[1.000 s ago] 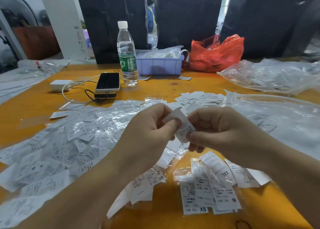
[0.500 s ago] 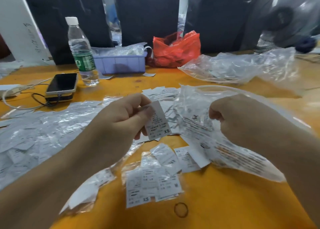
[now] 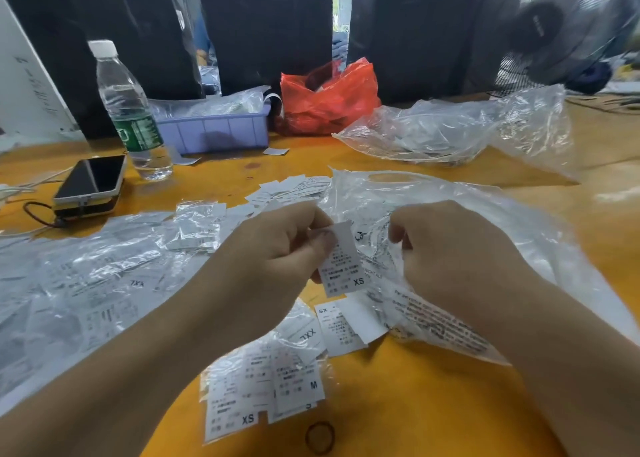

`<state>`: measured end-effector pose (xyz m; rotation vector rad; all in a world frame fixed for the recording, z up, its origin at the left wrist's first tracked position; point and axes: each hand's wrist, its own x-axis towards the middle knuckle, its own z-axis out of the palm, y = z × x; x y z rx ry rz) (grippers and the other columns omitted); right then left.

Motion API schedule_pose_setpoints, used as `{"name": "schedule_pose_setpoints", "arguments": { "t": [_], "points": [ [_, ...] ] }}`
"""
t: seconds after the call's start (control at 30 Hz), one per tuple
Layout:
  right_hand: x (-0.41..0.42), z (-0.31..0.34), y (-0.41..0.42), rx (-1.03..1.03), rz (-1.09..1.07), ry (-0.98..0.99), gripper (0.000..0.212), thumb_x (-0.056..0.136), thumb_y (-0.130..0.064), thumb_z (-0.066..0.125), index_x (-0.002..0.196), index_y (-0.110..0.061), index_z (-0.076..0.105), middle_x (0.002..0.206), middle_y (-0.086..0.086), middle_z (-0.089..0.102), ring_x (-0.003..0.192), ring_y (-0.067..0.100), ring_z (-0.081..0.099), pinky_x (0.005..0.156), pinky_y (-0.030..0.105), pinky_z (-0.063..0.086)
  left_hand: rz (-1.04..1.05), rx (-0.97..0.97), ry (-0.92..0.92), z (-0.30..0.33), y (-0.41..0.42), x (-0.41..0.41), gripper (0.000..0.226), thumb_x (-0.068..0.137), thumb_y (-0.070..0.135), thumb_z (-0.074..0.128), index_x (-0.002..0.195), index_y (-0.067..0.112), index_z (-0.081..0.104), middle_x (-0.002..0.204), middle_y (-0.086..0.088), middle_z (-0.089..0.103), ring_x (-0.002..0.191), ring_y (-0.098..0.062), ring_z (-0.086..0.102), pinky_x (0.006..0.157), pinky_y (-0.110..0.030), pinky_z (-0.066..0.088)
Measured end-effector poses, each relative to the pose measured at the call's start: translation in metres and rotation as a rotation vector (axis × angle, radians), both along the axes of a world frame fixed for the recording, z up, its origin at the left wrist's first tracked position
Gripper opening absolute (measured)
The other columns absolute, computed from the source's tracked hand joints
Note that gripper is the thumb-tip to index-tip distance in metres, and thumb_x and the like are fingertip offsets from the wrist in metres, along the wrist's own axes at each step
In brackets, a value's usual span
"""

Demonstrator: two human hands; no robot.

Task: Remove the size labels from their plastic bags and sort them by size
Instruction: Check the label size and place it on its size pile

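- Orange table (image 3: 433, 404), bagged labels (image 3: 86, 283) heaped at 9 o'clock.
- Big clear bag (image 3: 519, 235) at 3 o'clock; R hand (image 3: 460, 259) curled, fingers hidden behind it – grip can't tell.
- L hand (image 3: 277, 259) pinches XS label (image 3: 341, 262) at centre.
- Sm. label packet (image 3: 266, 384) at 6 o'clock.

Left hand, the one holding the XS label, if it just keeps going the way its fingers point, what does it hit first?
Likely the right hand, just across a small gap from the left hand and its XS label. The clear plastic bag lies behind both; depth is uncertain.
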<state>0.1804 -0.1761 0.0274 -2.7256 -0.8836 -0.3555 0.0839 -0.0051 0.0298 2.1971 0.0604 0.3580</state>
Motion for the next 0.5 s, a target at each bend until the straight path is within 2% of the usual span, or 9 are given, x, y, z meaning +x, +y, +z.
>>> {"name": "schedule_pose_setpoints", "arguments": {
  "t": [0.03, 0.1, 0.2, 0.33, 0.4, 0.5],
  "points": [
    [0.001, 0.001, 0.000, 0.068, 0.007, -0.028, 0.019, 0.084, -0.008, 0.055, 0.092, -0.024, 0.062, 0.089, -0.001, 0.065, 0.080, 0.023, 0.061, 0.068, 0.036, 0.054, 0.007, -0.003, -0.004, 0.001, 0.001, -0.001, 0.020, 0.096, 0.025, 0.052, 0.081, 0.027, 0.064, 0.068, 0.011, 0.067, 0.054, -0.004, 0.053, 0.056, -0.029, 0.046],
    [0.002, 0.002, 0.001, 0.180, 0.053, -0.017, 0.020, 0.082, -0.008, 0.061, 0.085, -0.029, 0.062, 0.085, -0.007, 0.064, 0.077, 0.016, 0.059, 0.066, 0.031, 0.051, 0.033, 0.006, -0.026, 0.004, 0.005, -0.004, 0.017, 0.094, 0.026, 0.054, 0.081, 0.028, 0.065, 0.070, 0.004, 0.068, 0.057, -0.019, 0.053, 0.058, -0.037, 0.046],
    [-0.001, 0.005, 0.005, 0.327, 0.146, 0.166, 0.022, 0.077, -0.007, 0.072, 0.074, -0.027, 0.063, 0.073, -0.012, 0.063, 0.065, 0.003, 0.056, 0.054, 0.013, 0.042, 0.065, 0.067, -0.054, 0.010, 0.014, -0.012, 0.017, 0.094, 0.028, 0.055, 0.081, 0.028, 0.066, 0.069, 0.003, 0.067, 0.062, -0.031, 0.054, 0.054, -0.041, 0.043],
    [-0.010, 0.014, 0.011, 0.589, 0.271, 0.400, 0.023, 0.073, -0.005, 0.080, 0.077, -0.024, 0.069, 0.072, -0.005, 0.069, 0.063, 0.003, 0.062, 0.059, 0.011, 0.049, 0.136, 0.108, -0.067, 0.013, 0.025, -0.024, 0.021, 0.093, 0.030, 0.054, 0.077, 0.027, 0.067, 0.070, 0.012, 0.068, 0.060, -0.027, 0.054, 0.051, -0.039, 0.043],
    [-0.016, 0.020, 0.015, 0.711, 0.352, 0.562, 0.021, 0.076, -0.007, 0.079, 0.085, -0.024, 0.070, 0.076, -0.005, 0.072, 0.067, 0.006, 0.068, 0.063, 0.017, 0.054, 0.162, 0.117, -0.071, 0.014, 0.030, -0.030, 0.022, 0.093, 0.031, 0.053, 0.076, 0.028, 0.067, 0.069, 0.010, 0.068, 0.060, -0.027, 0.054, 0.049, -0.038, 0.042],
    [-0.024, 0.026, 0.023, 0.762, 0.441, 0.693, 0.026, 0.073, -0.016, 0.077, 0.095, -0.025, 0.067, 0.081, -0.005, 0.075, 0.077, 0.010, 0.072, 0.073, 0.026, 0.050, 0.185, 0.129, -0.067, 0.015, 0.038, -0.036, 0.021, 0.094, 0.028, 0.053, 0.078, 0.028, 0.067, 0.069, 0.012, 0.068, 0.060, -0.027, 0.054, 0.048, -0.035, 0.043]
  ]
}}
